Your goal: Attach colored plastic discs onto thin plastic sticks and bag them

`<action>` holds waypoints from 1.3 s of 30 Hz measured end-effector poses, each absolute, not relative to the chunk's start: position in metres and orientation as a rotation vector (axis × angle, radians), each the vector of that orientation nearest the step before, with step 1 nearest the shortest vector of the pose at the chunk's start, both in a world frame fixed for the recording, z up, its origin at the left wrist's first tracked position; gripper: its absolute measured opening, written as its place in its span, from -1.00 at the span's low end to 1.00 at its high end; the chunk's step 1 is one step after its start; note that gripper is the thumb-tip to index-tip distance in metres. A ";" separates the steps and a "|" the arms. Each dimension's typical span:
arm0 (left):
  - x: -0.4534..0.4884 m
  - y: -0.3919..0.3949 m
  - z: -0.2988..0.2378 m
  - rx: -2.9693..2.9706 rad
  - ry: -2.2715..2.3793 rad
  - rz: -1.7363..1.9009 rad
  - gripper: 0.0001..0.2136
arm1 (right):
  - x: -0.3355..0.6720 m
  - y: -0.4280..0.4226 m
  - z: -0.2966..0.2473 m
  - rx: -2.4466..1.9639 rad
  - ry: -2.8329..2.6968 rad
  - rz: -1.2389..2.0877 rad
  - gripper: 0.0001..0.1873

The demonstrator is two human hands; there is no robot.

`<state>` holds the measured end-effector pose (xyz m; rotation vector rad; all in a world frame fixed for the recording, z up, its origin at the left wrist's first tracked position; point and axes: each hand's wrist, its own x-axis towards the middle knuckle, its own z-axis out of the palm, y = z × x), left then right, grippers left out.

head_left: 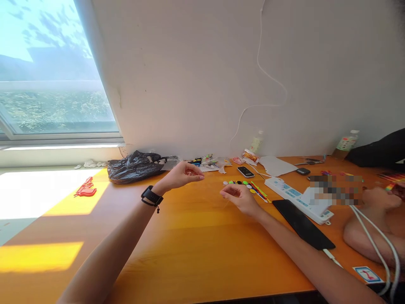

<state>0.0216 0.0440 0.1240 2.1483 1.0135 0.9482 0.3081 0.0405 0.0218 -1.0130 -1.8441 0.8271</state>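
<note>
My left hand (183, 174), with a black watch (152, 196) on its wrist, is raised over the table, thumb and fingertips pinched together. Facing it, my right hand (241, 199) is also closed in a pinch, lower and nearer to me. Faint clear traces show between the two hands, perhaps a thin thread or film, too fine to name. Just beyond my right hand lie several coloured round discs (239, 183) and a few thin coloured sticks (260, 192).
A black plastic bag (136, 167) and a red object (86, 188) lie to the left. On the right are a white power strip (294, 198), a black phone (303, 223) on a cable, and another person's arm (363, 232). Small packets (209, 162) line the wall.
</note>
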 end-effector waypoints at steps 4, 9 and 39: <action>0.020 0.045 0.123 2.193 1.103 1.032 -0.76 | 0.307 0.038 0.023 -1.022 -1.849 0.777 -0.60; 0.020 0.044 0.120 2.045 1.017 0.911 -0.69 | 0.307 0.036 0.025 -1.035 -1.846 0.724 -0.59; 0.009 0.046 0.113 2.080 0.655 0.238 -0.54 | 0.321 0.031 0.036 -0.697 -2.067 1.147 -0.23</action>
